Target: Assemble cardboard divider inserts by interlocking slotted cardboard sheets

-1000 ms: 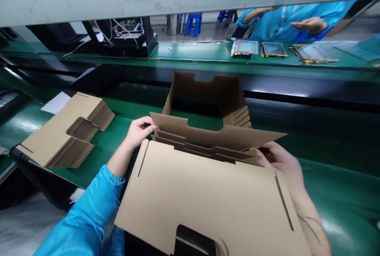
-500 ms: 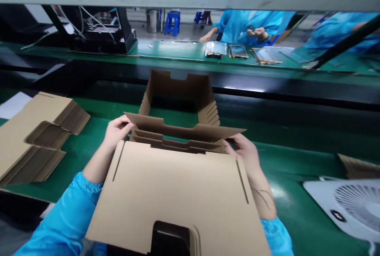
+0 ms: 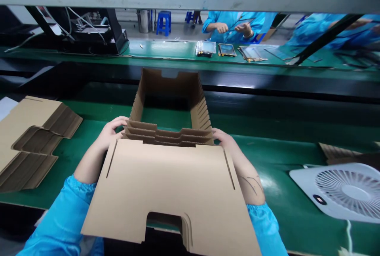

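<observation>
A brown cardboard frame (image 3: 170, 84) with slotted side walls stands on the green bench. Several notched cardboard dividers cross its near end, and the farthest cardboard divider (image 3: 142, 126) sits low between the walls. My left hand (image 3: 111, 133) grips the left end of that divider, fingers bent at the wall. At the other end my right hand (image 3: 223, 138) pinches the divider's right tip, partly hidden behind the cardboard. Between my forearms lies a stack of flat cardboard sheets (image 3: 166, 181), with slits and a cut-out, covering the frame's near part.
On the left is another pile of cut cardboard sheets (image 3: 32, 117). A white fan (image 3: 341, 192) lies at the right, with slotted cardboard (image 3: 338, 152) behind it. Across the bench, a co-worker in blue (image 3: 234, 24) handles a thin piece near several flat panels (image 3: 227, 49).
The far divider has gone down into the frame's slots, level with the others. My hands have moved down with it, and the view has shifted slightly right.
</observation>
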Motion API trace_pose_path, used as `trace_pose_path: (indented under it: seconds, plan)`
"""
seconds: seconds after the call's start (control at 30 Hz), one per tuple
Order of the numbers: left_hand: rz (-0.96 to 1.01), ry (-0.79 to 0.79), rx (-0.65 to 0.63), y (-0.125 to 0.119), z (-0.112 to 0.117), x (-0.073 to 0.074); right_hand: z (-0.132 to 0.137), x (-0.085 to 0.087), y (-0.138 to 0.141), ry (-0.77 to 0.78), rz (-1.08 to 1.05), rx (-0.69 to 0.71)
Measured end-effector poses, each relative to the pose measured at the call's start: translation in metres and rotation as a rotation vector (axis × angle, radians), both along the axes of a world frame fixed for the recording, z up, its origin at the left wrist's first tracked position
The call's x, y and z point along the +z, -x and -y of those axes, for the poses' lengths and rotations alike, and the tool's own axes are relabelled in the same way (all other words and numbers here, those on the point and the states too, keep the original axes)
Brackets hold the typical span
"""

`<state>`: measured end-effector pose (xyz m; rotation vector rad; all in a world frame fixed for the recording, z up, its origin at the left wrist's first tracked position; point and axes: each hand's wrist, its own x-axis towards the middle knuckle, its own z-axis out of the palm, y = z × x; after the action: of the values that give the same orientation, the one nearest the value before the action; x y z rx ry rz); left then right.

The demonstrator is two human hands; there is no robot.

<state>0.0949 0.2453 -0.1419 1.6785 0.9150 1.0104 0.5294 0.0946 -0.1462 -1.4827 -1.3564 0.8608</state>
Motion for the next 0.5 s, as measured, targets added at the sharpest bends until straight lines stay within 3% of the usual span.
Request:
trace_pose_path:
  seconds: [0.1,0.17,0.23,0.33,0.5]
  plan:
    - [0.257,0.040,-0.056,0.005,-0.002,-0.007,-0.001,-0.006,-0.008,-0.161,-0.130,-0.139]
    - [0.426,0.022,-0.135,0.004,-0.001,-0.010,-0.001,-0.008,-0.010,-0.297,-0.292,-0.084]
    - [0.465,-0.010,-0.208,0.002,0.002,-0.011,0.001,-0.007,-0.009,-0.382,-0.387,0.059]
    - [0.399,-0.040,-0.255,-0.005,0.009,-0.005,0.004,-0.004,-0.008,-0.371,-0.356,0.160]
    - [0.390,-0.045,-0.197,-0.012,0.024,0.007,0.011,0.004,-0.002,-0.274,-0.338,0.078]
